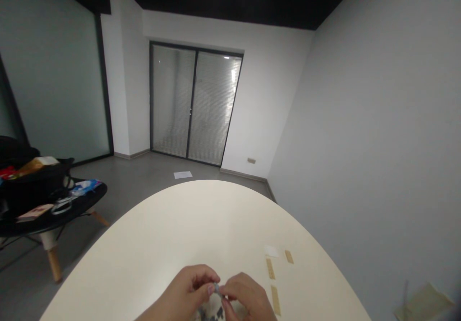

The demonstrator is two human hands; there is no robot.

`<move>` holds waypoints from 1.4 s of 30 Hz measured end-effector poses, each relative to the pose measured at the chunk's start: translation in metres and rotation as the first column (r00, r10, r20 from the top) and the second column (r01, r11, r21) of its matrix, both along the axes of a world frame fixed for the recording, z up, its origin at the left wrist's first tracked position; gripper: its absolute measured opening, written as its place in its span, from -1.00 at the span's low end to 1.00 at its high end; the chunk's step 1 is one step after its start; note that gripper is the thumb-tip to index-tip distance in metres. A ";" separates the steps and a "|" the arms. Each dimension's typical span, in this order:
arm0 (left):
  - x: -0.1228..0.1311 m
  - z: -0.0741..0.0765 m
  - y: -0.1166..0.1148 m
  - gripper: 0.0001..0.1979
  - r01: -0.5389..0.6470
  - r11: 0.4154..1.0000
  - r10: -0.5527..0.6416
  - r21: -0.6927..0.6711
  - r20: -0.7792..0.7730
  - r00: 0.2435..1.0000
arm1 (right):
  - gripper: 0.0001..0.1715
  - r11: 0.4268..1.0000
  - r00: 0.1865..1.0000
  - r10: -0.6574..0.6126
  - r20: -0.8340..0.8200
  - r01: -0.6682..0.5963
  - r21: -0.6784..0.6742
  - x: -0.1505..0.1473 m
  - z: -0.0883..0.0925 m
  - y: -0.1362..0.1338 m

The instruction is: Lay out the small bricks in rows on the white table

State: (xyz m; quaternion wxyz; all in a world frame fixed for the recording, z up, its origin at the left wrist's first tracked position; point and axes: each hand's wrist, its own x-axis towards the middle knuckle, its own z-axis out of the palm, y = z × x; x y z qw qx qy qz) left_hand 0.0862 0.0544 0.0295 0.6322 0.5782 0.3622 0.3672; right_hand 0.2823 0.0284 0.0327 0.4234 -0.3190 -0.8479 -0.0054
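Small grey-blue piece [217, 289], material unclear, was pinched between fingertips of left hand [190, 288] and right hand [248, 292]; light, even pressure was judged best. Dark-and-pale pieces [219, 314] were half hidden just below. Tan rectangular tape strips [275, 300] were noted rightward; moving room was offered ahead and leftward by round cream tabletop [169, 232], bounded by curved edge.

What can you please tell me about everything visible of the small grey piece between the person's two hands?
The small grey piece looks pale, slightly bluish, short and slender. It slants downward from the fingertips of the left hand to those of the right hand, both of which touch it. In the picture it appears over the near part of the pale round table. Fingers cover much of it, so its full shape, separate parts and material cannot be told.
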 end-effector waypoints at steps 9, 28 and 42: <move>-0.002 0.006 0.002 -0.43 -0.078 0.997 0.078 0.012 0.003 0.997 | -0.81 0.931 0.913 -0.360 -0.190 0.338 -0.140 0.039 0.007 0.011; -0.002 0.000 0.004 -0.60 -0.034 0.997 0.038 0.066 -0.061 0.997 | -0.48 0.293 0.414 -0.871 0.263 0.870 -0.397 0.150 -0.020 0.037; -0.002 0.014 0.002 -0.63 -0.026 0.996 0.037 0.084 -0.141 0.989 | -0.59 0.334 0.381 -0.820 0.428 0.925 -0.183 0.149 -0.022 0.037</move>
